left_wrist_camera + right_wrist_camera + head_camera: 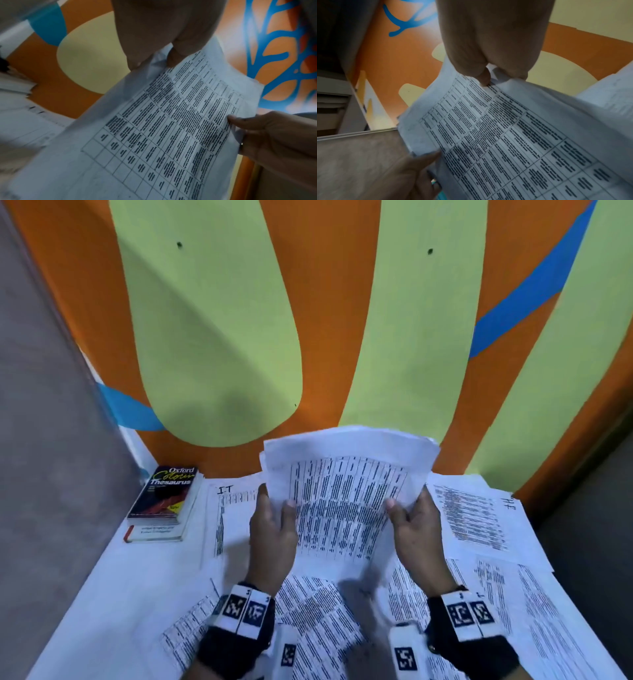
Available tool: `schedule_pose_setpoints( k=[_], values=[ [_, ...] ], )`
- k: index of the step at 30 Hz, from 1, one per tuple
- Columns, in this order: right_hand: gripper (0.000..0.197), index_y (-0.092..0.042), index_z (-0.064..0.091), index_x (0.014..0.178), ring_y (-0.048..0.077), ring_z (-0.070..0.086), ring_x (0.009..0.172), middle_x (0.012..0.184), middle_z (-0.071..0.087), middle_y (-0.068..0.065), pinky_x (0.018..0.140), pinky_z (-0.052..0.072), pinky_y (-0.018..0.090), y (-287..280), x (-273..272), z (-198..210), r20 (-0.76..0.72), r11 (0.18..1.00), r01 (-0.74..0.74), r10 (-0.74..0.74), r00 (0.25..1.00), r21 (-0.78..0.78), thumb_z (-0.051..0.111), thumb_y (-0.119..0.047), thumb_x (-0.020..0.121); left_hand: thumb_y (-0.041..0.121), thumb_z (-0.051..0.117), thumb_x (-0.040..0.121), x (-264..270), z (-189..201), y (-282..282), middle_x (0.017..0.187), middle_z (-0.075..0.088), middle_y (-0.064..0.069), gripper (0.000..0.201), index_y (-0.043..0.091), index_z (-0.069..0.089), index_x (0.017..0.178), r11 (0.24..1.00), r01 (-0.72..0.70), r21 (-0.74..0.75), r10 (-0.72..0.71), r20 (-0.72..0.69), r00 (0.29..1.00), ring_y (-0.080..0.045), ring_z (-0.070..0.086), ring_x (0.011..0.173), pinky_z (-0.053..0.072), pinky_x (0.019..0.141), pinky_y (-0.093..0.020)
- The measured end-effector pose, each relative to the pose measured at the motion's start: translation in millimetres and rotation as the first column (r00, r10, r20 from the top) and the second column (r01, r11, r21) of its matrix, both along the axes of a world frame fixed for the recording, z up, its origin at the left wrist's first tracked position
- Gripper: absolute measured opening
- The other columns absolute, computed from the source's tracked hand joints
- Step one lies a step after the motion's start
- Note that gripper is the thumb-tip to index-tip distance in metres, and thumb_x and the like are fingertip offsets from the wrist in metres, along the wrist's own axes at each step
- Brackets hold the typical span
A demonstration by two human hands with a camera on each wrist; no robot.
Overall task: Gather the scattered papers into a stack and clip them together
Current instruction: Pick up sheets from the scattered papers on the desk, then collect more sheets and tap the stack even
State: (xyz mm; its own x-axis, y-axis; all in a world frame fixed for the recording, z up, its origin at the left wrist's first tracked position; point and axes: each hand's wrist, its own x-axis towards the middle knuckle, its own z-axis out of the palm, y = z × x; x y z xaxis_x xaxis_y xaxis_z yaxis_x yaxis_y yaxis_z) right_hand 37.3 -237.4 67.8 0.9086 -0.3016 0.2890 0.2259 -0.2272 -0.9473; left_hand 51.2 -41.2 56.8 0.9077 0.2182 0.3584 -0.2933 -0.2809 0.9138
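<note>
- Holding a bundle of printed sheets [346, 494] up off the table, both hands grip it by its side edges, the top edge raised toward the far wall
- left hand [272, 529] takes the bundle's left edge, thumb pressed on the printed face and the other fingers curled behind the paper; the left wrist view shows that thumb [173, 59] pinching the sheet's margin
- right hand [416, 529] takes the right edge the same way, thumb on the front, fingers hidden behind; in the right wrist view the thumb [485, 77] pinches the paper's edge against the fingers
- the bundle's top sheet carries a dense table of black text, and its upper edges are fanned slightly, not squared
- more loose papers [479, 518] lie scattered flat over the white table [113, 587], to the left, right and near side of the hands, overlapping one another
- two stacked books [164, 501] sit at the far left of the table, well apart from the held bundle; the upper one is a thesaurus with a dark cover
- an orange wall [329, 320] with pale green and blue shapes stands just behind the table
- both wrists wear black bands with white marker tags
</note>
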Motion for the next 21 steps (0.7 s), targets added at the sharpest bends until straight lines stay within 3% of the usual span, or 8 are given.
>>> schedule_pose_setpoints(
  k=[2, 4, 8, 9, 12, 15, 18, 21],
  values=[
    [0.032, -0.006, 0.048, 0.123, -0.009, 0.062, 0.083, 0.097, 0.065, -0.003, 0.076, 0.049, 0.012, 3.0, -1.0, 9.8, 0.066, 0.999, 0.006, -0.009, 0.998, 0.038, 0.055, 0.001, 0.092, 0.004, 0.052, 0.094, -2.4, 13.8, -3.1, 0.089, 0.057, 0.012, 0.023, 0.006, 0.045, 0.115, 0.998, -0.002, -0.063, 0.006, 0.058, 0.998, 0.010, 0.058, 0.078, 0.046, 0.067, -0.016],
    [0.038, -0.006, 0.046, 0.126, 0.001, 0.063, 0.101, 0.111, 0.065, 0.000, 0.087, 0.051, 0.016, 3.8, -5.3, 16.7, 0.117, 0.998, -0.025, 0.018, 0.993, 0.064, 0.057, 0.000, 0.091, 0.000, 0.056, 0.090, -4.6, 24.1, -3.6, 0.102, 0.059, 0.015, 0.035, 0.015, 0.042, 0.118, 0.993, 0.023, -0.119, -0.014, 0.081, 0.997, 0.015, 0.058, 0.088, 0.043, 0.074, -0.005],
    [0.059, -0.013, 0.039, 0.134, 0.017, 0.060, 0.100, 0.108, 0.061, 0.000, 0.090, 0.052, 0.039, 2.4, -3.9, 3.3, 0.023, 0.997, 0.023, -0.022, 0.999, -0.073, 0.065, -0.030, 0.084, 0.008, 0.067, 0.085, -1.4, 11.1, 1.0, 0.124, 0.058, 0.002, 0.058, 0.017, 0.036, 0.133, 0.995, 0.039, -0.088, -0.046, -0.074, 0.996, -0.002, 0.056, 0.114, 0.046, 0.099, -0.026],
    [0.062, -0.014, 0.039, 0.134, 0.019, 0.060, 0.101, 0.110, 0.061, 0.000, 0.090, 0.051, 0.043, 3.1, -3.9, -1.4, -0.007, 0.996, 0.023, -0.024, 1.000, -0.082, 0.061, -0.038, 0.081, 0.008, 0.066, 0.085, -1.3, 7.7, 1.4, 0.126, 0.058, -0.002, 0.056, 0.015, 0.037, 0.132, 0.997, 0.038, -0.072, -0.045, -0.100, 0.994, 0.003, 0.055, 0.112, 0.047, 0.098, -0.027],
    [0.043, -0.016, 0.048, 0.124, 0.006, 0.061, 0.097, 0.104, 0.063, -0.004, 0.083, 0.048, 0.036, 2.6, 0.5, -12.8, -0.014, 0.998, 0.030, -0.031, 0.999, -0.061, 0.058, -0.026, 0.084, 0.005, 0.063, 0.087, -0.9, 7.2, 0.4, 0.103, 0.064, 0.001, 0.037, 0.010, 0.046, 0.120, 0.998, 0.011, -0.066, -0.016, -0.088, 0.996, 0.018, 0.057, 0.085, 0.050, 0.072, -0.010],
    [0.022, -0.029, 0.050, 0.094, -0.003, 0.052, 0.064, 0.072, 0.055, -0.003, 0.064, 0.040, 0.029, 6.1, 3.3, -2.2, 0.066, 0.999, 0.040, -0.040, 0.997, 0.002, 0.056, -0.008, 0.092, 0.014, 0.070, 0.084, -3.2, 17.0, 4.6, 0.086, 0.061, 0.014, 0.021, 0.017, 0.054, 0.098, 0.997, 0.007, -0.073, -0.008, -0.014, 1.000, 0.005, 0.061, 0.076, 0.047, 0.062, -0.007],
    [0.028, -0.028, 0.052, 0.101, 0.005, 0.044, 0.058, 0.066, 0.049, 0.008, 0.056, 0.038, 0.019, 11.8, 6.3, 13.3, 0.160, 0.998, -0.016, 0.006, 0.987, 0.061, 0.052, 0.000, 0.094, 0.017, 0.076, 0.078, -6.9, 23.2, 17.0, 0.076, 0.070, 0.012, 0.016, 0.023, 0.065, 0.087, 0.980, 0.146, -0.133, -0.156, -0.066, 0.986, -0.005, 0.066, 0.076, 0.052, 0.065, -0.014],
    [0.021, -0.017, 0.053, 0.106, 0.006, 0.047, 0.064, 0.075, 0.055, 0.009, 0.059, 0.040, 0.019, 16.9, 18.4, 18.9, 0.202, 0.996, -0.079, 0.072, 0.977, 0.030, 0.053, -0.001, 0.093, 0.032, 0.069, 0.082, -6.9, 24.7, 28.1, 0.045, 0.050, 0.007, 0.024, 0.020, 0.057, 0.064, 0.989, 0.134, -0.061, -0.140, -0.108, 0.984, -0.009, 0.047, 0.043, 0.037, 0.046, -0.014]
  ],
)
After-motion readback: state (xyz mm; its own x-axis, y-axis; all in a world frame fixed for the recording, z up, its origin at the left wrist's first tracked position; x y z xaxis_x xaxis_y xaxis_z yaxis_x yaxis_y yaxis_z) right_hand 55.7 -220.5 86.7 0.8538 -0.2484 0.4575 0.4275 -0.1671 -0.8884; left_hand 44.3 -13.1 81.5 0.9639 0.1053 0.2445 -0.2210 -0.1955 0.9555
